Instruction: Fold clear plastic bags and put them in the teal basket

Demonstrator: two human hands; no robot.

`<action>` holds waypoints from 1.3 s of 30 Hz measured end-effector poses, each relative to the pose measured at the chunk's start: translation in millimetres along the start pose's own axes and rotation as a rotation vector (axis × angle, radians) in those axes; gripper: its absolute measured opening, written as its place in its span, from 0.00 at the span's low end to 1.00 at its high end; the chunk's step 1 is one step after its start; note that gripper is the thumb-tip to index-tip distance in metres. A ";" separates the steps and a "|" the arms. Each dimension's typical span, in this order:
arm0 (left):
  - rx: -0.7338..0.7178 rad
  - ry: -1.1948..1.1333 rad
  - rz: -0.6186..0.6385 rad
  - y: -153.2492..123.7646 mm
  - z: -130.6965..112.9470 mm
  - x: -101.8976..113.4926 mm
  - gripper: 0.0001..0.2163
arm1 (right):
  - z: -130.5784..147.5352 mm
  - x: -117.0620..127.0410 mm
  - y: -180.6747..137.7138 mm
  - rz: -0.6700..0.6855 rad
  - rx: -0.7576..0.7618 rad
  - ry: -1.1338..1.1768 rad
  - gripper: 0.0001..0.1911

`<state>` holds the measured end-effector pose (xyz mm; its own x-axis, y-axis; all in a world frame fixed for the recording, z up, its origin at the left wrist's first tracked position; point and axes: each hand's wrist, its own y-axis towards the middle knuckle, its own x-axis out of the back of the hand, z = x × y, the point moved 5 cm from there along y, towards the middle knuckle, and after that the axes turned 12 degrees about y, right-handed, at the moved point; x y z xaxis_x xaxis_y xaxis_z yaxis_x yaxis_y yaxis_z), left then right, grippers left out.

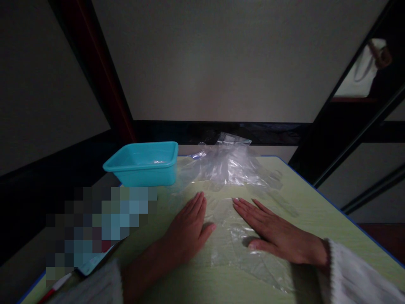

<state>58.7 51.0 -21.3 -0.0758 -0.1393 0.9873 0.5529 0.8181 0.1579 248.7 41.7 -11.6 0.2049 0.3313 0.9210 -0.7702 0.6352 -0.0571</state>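
A thin, clear plastic disposable glove point(236, 249) lies spread and slightly wrinkled on the table, its outline hard to follow. My left hand point(190, 228) rests flat at its left side, fingers straight and close together, thumb apart. On the right part of the plastic lies my right hand point(272, 230), palm down with the fingers stretched out. Neither hand grips anything. Beyond my fingertips is a loose heap of similar clear plastic gloves point(234, 164), with finger-shaped ends sticking out at its edges.
A turquoise plastic basin point(147, 176) stands at the back left of the pale green table point(319, 223), which has a blue edge. Blurred-out items and a red-and-white pen-like stick point(58, 283) lie at the left. A wall point(218, 63) rises behind; a white bag point(360, 71) sits on a shelf.
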 end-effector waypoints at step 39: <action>-0.080 0.027 0.118 -8.1 -23.3 4.3 0.32 | 0.3 0.5 1.2 -0.022 -0.007 0.034 0.40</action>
<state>73.3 30.8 -18.7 0.0151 -0.0610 0.9980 0.6213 0.7826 0.0384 247.7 42.5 -11.1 0.2419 0.3405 0.9086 -0.7612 0.6473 -0.0399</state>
